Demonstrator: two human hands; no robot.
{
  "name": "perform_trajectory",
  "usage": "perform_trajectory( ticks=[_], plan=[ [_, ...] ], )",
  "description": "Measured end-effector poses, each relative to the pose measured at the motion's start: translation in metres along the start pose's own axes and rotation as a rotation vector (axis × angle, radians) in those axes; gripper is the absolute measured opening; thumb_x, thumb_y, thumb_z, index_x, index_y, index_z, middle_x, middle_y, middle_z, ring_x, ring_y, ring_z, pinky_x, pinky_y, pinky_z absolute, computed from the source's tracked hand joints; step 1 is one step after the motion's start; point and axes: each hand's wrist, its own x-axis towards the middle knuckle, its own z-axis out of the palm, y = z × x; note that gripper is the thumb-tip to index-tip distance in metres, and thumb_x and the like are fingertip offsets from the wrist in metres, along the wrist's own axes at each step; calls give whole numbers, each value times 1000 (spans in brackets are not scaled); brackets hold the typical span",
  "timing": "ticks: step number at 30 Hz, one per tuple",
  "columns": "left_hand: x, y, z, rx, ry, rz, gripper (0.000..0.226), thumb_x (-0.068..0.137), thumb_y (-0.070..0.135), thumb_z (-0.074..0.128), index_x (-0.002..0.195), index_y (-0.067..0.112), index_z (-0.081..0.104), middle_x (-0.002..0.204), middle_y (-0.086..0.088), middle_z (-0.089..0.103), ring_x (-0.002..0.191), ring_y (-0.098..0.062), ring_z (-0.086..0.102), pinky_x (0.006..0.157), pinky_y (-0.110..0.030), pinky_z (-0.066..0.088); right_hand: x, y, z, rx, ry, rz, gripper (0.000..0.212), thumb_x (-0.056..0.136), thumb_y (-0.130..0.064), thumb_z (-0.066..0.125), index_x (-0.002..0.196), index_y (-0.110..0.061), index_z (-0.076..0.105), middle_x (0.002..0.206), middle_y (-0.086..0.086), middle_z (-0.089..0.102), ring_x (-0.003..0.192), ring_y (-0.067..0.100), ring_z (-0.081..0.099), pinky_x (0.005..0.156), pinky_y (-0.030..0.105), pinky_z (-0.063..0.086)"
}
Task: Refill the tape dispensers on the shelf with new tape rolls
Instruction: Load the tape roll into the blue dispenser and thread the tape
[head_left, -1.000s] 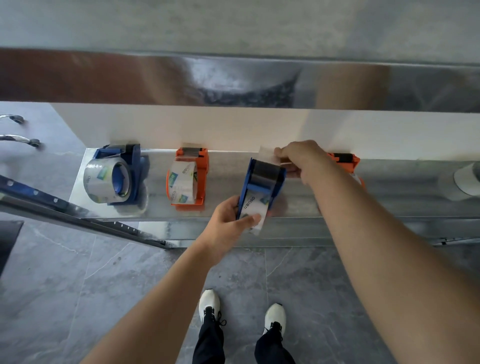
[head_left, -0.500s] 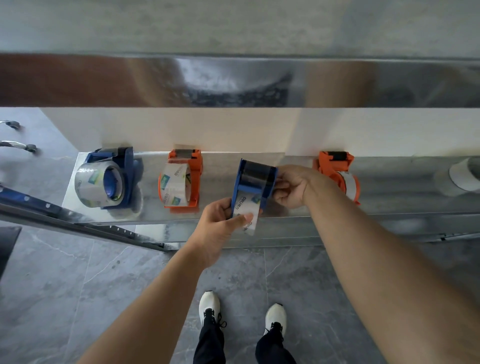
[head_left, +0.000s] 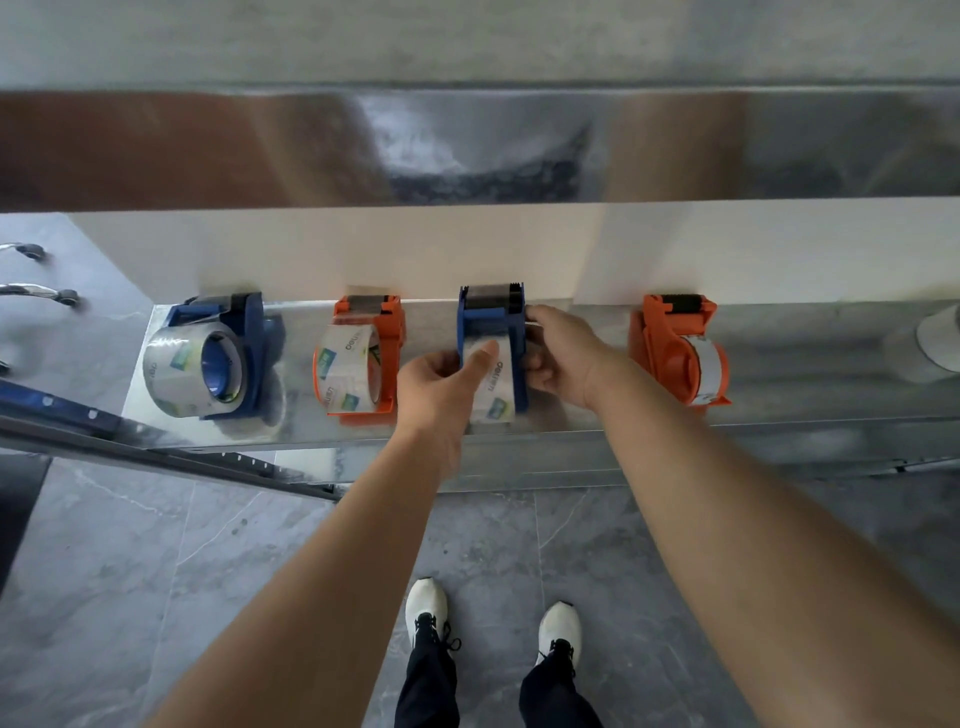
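Four dispensers now sit in a row on the metal shelf (head_left: 805, 364), and that is the change I care about. A second ago the blue tape dispenser (head_left: 491, 325) was held out over the front edge, with the right hand up at its cutter end. Half a second ago it was still tilted and forward of the others. Now it sits square, its cutter end close to the white back panel (head_left: 311, 249), between the orange dispenser (head_left: 389, 332) and the far-right orange dispenser (head_left: 670, 343).

Neither hand has let go. My left hand (head_left: 436, 384) grasps the near left side, its thumb laid across the printed tape roll (head_left: 496, 395) seated in the frame. My right hand (head_left: 563, 358) has its fingers curled against the dispenser's right wall. The roll is in its dispenser, and the dispenser appears to rest on the shelf, though the hands hide its base, so I cannot confirm full contact.

I judge this unit refilled and almost parked; only the release is left. The far-left blue dispenser (head_left: 244, 343) and both orange ones each show a roll too, so the row looks loaded. A white roll (head_left: 935, 345) lies at the shelf's right end, cut off by the frame edge, and I cannot tell what it is for.
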Motion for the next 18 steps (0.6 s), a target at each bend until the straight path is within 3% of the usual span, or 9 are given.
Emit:
perform_trajectory(
  ticks=[3,5,7,10,14,18],
  plan=[
    [5,6,4,57,36,1,28,89,36,86,96,9,81,90,-6,83,91,-30,81,89,-57,65,4,2,7,-125,41,-35,29,106,-42,45,114,-18,60,74,2,62,50,13,50,60,30,50],
    [5,10,8,85,53,0,32,89,37,85,95,5,80,85,-6,83,85,-28,81,84,-55,66,5,2,10,-179,71,-61,35,109,-43,38,114,-16,59,73,2,62,62,18,55,73,37,55],
    [6,14,11,92,72,-9,43,87,39,87,96,-2,77,83,-10,82,83,-33,81,79,-58,66,8,1,12,-230,108,-94,39,110,-42,33,117,-13,59,76,4,63,73,22,60,73,36,55],
    [10,20,16,78,95,-39,57,85,38,89,105,-12,72,82,-12,82,82,-36,81,74,-63,65,17,1,11,-391,197,-160,41,111,-39,32,105,-13,63,88,7,69,80,23,65,67,30,51],
    [13,26,20,93,108,-78,44,85,34,90,95,-5,73,78,-10,81,70,-27,81,72,-56,67,28,3,8,-519,246,-218,47,110,-39,34,99,-9,68,94,10,73,88,26,68,70,32,48],
    [19,29,19,104,115,-115,38,84,36,90,92,3,73,79,-10,81,73,-28,81,73,-54,68,33,3,12,-641,270,-255,49,111,-40,30,95,-12,66,93,8,70,90,27,67,75,33,45]
  ],
)
